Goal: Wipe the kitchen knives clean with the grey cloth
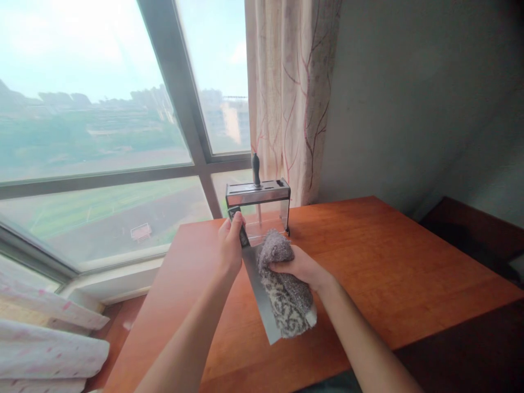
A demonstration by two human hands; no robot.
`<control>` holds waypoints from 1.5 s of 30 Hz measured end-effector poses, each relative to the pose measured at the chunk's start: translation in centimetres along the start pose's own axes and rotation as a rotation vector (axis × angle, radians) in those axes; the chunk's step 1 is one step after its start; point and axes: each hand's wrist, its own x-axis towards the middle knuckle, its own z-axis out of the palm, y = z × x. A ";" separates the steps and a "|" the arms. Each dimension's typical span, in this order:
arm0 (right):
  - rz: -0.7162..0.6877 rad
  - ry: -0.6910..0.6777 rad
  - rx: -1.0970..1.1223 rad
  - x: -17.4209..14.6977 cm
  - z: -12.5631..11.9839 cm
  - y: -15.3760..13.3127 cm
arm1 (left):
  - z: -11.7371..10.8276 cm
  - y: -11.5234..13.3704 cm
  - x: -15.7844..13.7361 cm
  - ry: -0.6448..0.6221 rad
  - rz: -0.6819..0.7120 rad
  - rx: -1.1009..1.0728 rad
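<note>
My left hand [232, 243] is closed round the black handle of a kitchen cleaver [261, 297], its wide grey blade slanting down toward me. My right hand [302, 267] grips a fluffy grey cloth [282, 303], patterned with cream on its lower part. The cloth lies over the right side of the blade and hides much of it. Just beyond my hands stands a knife holder [268, 191] with a silver top and clear sides. One dark-handled tool [256, 170] sticks up from its top.
Under my hands is a reddish-brown wooden table [360, 262]. Large windows [94, 131] fill the left side, with a pale curtain [286, 98] behind the holder. A white spotted fabric [49, 349] hangs at the lower left. A grey wall [401, 109] rises on the right.
</note>
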 end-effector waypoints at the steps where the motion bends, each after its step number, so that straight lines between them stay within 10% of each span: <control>1: -0.015 0.019 -0.011 0.1 0.1 -0.1 | 0.1 0.0 -0.1 0.000 0.004 0.003; 17: 0.049 0.050 -0.023 -2.7 -1.0 0.9 | -2.5 0.5 2.6 0.345 0.083 -0.038; 24: -0.122 0.513 0.153 -2.7 -1.4 2.0 | -2.2 0.1 2.5 0.581 0.109 -0.155; 33: -0.258 0.862 0.402 -1.8 -4.3 1.9 | -3.1 0.2 -0.5 -0.325 -0.334 -0.142; 45: -0.370 0.652 0.750 -1.6 -3.2 2.3 | -2.7 -1.5 -1.4 -0.177 -0.339 -0.310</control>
